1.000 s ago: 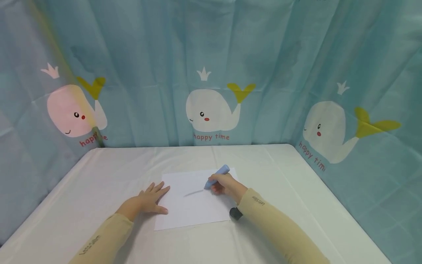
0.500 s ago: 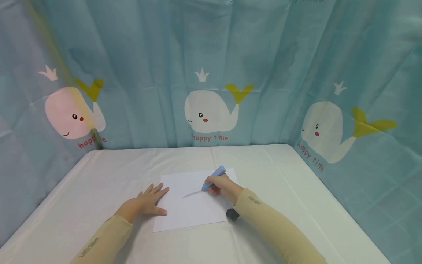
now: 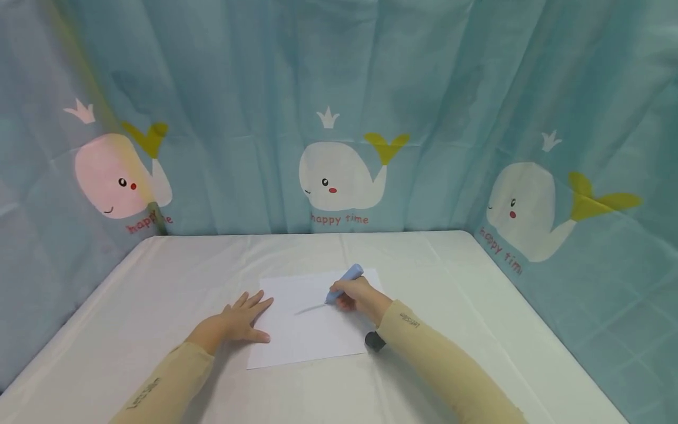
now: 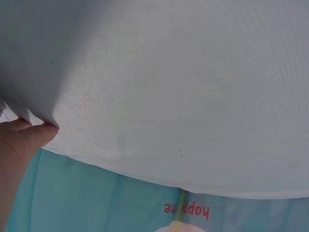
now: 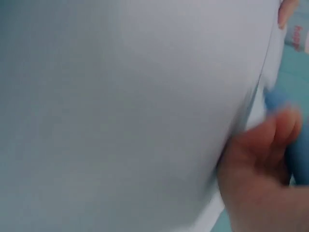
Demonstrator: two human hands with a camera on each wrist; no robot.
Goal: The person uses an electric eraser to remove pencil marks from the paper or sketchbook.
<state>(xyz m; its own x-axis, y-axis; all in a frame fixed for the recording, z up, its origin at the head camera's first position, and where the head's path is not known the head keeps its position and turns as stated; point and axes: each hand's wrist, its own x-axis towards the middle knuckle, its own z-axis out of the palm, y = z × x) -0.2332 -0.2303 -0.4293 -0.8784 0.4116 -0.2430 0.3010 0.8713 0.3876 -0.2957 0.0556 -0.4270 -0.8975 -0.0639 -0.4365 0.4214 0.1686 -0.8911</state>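
Note:
A white sheet of paper (image 3: pixel 312 330) lies on the white tablecloth (image 3: pixel 159 277) in the head view. My left hand (image 3: pixel 241 321) lies flat with fingers spread on the sheet's left edge. My right hand (image 3: pixel 355 296) grips a thick light-blue pen (image 3: pixel 344 282), its tip down on the upper middle of the paper. The right wrist view is blurred and shows my right hand's fingers (image 5: pixel 260 159) curled round the blue pen (image 5: pixel 294 145). The left wrist view shows only the edge of my left hand (image 4: pixel 19 145) on the cloth (image 4: pixel 183 87).
A small black object (image 3: pixel 375 341) sits under my right wrist at the paper's lower right corner. Teal curtains printed with white whales (image 3: pixel 339 176) close in the table at the back, left and right. The table's left edge (image 3: pixel 69 321) and right edge (image 3: pixel 529 312) slope toward me.
The right hand with the pen has shifted slightly left on the paper. The left hand stays in place.

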